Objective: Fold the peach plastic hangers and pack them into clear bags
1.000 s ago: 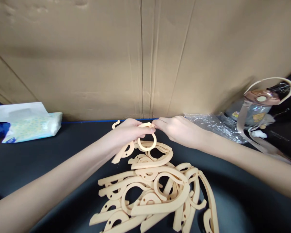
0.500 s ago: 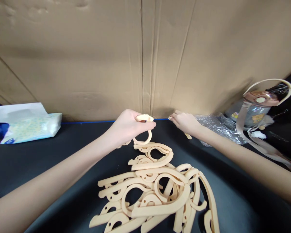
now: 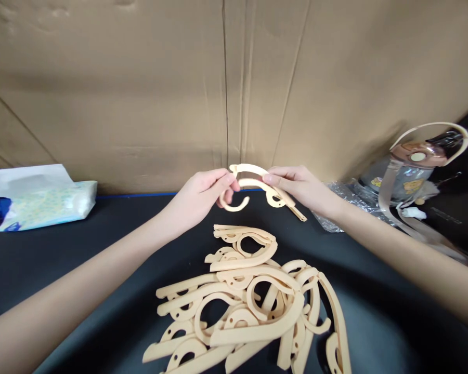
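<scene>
A cream folding hanger (image 3: 253,169) is held up between both hands above the far part of the black table. My left hand (image 3: 208,189) is closed, pinching the hanger near its centre joint, with the curved hook (image 3: 236,208) hanging just below the fingers. My right hand (image 3: 300,188) is closed on the hanger's arms, thumb on top, and their ends stick out beneath the palm. Nearer to me lies a heap of similar cream folding hangers (image 3: 257,337), overlapping one another, most of them folded.
A soft pack of tissues (image 3: 50,205) lies on the black table (image 3: 113,265) at the left. To the right are crumpled clear plastic (image 3: 343,200) and a strapped water bottle (image 3: 405,176). Cardboard (image 3: 159,104) stands upright along the back.
My right hand has come in from the right and now grips the hanger's arms. My left hand has shifted slightly left and turned the hanger, so its arms now show.
</scene>
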`<control>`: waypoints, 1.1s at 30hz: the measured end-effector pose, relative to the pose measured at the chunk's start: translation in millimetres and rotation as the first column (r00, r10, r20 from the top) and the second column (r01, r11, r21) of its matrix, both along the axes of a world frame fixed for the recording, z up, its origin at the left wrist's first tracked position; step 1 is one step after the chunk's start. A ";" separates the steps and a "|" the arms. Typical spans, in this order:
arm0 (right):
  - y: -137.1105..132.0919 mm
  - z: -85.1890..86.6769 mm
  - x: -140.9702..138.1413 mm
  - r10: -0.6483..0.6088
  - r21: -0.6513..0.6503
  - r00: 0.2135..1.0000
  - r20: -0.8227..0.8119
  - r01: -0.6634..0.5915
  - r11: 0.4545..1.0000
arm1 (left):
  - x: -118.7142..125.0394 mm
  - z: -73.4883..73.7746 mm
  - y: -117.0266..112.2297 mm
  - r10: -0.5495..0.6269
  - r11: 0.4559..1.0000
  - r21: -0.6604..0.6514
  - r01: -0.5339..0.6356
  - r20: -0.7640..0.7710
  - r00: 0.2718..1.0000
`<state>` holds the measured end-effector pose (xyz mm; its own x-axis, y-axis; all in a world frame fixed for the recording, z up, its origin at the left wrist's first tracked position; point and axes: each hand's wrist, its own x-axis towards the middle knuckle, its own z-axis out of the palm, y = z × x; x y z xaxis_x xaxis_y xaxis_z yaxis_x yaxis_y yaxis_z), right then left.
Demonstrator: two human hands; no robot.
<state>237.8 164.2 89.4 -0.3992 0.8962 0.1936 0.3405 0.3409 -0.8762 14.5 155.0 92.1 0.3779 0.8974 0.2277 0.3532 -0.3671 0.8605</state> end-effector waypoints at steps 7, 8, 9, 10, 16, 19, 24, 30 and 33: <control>-3.6 5.5 -0.9 -0.254 0.579 0.809 0.530 -0.126 0.806 | 16.7 2.2 -4.8 0.029 0.973 -0.230 -0.025 0.016 0.999; -4.7 6.3 -3.0 -0.312 0.600 0.724 0.615 -0.173 0.781 | 21.3 1.5 -4.6 0.032 0.968 -0.249 -0.026 0.022 0.999; -4.6 6.5 -4.8 -0.345 0.594 0.648 0.679 -0.208 0.777 | 25.7 0.0 -3.8 0.043 0.966 -0.258 -0.035 0.027 0.999; -3.1 6.0 -6.1 -0.351 0.576 0.603 0.716 -0.226 0.786 | 29.8 -2.6 -2.5 0.062 0.965 -0.257 -0.053 0.028 0.998; 31.3 -8.4 -2.8 -0.109 0.115 0.949 0.295 0.079 0.990 | 50.4 -31.4 5.7 0.212 0.972 -0.096 -0.216 -0.043 0.976; 48.8 -11.0 5.4 -0.201 -0.025 0.967 0.154 0.207 0.978 | 53.6 -42.2 12.2 0.248 0.967 -0.028 -0.254 -0.127 0.960; 51.3 -9.8 14.7 -0.308 -0.089 0.951 -0.018 0.306 0.948 | 41.6 -47.7 41.1 0.343 0.924 -0.084 -0.373 -0.249 0.906; 36.8 -7.5 19.4 -0.394 -0.076 0.848 -0.355 0.394 0.916 | 36.0 -42.4 33.9 0.283 0.915 -0.275 -0.295 -0.081 0.956; 32.3 -8.0 25.4 -0.323 -0.031 0.841 -0.433 0.344 0.938 | 35.2 -31.2 12.3 0.106 0.864 -0.501 -0.055 0.073 0.992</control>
